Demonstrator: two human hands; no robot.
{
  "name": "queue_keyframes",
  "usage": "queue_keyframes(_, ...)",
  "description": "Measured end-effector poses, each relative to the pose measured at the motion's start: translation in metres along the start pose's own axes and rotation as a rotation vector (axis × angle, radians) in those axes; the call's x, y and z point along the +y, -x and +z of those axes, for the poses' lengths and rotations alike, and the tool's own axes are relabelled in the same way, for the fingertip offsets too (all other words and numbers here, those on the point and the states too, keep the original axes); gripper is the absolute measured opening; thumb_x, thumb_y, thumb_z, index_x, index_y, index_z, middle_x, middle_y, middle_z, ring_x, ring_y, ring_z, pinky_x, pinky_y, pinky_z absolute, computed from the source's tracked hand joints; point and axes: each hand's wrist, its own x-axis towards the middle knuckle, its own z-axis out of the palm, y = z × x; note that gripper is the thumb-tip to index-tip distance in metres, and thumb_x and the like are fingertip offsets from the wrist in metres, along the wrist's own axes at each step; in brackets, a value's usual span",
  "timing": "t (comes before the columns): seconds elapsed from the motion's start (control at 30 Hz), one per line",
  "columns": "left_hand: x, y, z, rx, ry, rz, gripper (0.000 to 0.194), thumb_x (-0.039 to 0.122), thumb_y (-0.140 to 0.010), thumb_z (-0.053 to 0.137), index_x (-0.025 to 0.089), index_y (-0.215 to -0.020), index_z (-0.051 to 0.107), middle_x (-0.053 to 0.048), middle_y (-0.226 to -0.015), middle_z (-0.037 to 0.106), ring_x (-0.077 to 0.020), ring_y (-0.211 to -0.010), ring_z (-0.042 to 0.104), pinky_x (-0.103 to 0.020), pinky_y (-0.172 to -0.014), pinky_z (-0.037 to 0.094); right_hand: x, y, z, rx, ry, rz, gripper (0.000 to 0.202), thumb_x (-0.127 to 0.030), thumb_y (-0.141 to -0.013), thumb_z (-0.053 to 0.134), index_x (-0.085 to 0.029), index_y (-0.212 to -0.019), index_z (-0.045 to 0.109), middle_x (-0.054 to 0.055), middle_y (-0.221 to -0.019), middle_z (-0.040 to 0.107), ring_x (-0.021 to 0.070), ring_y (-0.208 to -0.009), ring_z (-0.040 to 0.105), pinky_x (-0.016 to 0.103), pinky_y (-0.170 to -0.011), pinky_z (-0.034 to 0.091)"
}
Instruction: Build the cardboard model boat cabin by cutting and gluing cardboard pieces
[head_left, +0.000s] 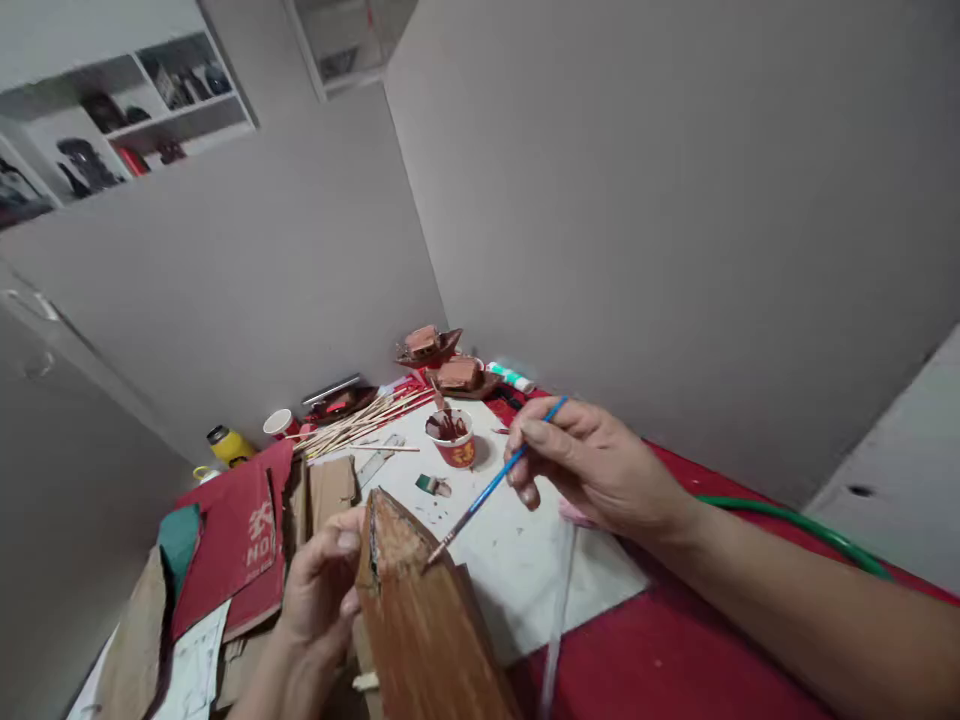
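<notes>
A brown wooden model boat hull [431, 620] points away from me, its pointed end uppermost. My left hand [322, 575] grips it by the left side near that end. Between the thumb and fingers of my right hand [577, 460] is a thin blue paintbrush [487, 493]. The brush tip touches the hull, or hovers just over it, near the pointed end, where the surface looks patchy and lighter. Beyond the hull a red paper cup [455, 450] with dark brown paint inside stands on a white sheet [517, 590].
Two finished-looking model boats [427, 345] sit at the back corner against the walls. Thin wooden sticks [360, 420] lie behind the cup. Red cardboard [232, 530] and a yellow bottle [231, 446] are at the left. A green hose [795, 530] runs along the right.
</notes>
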Motion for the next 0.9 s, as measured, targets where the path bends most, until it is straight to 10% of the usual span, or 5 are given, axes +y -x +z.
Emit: queue_keyframes(0.9, 0.0036, -0.0006, 0.0031, -0.016, -0.026, -0.015, 0.017, 0.026, -0.067, 0.067, 0.010, -0.060, 0.066, 0.002, -0.048, 0.054, 0.0018, -0.027, 0.023, -0.011, -0.027, 0.017, 0.0068, -0.0018, 0.0024, 0.052, 0.116, -0.051, 0.027, -0.044, -0.084, 0.073, -0.018, -0.079, 0.068, 0.002, -0.064, 0.073, 0.0137, -0.052, 0.068, 0.023, -0.048, 0.056)
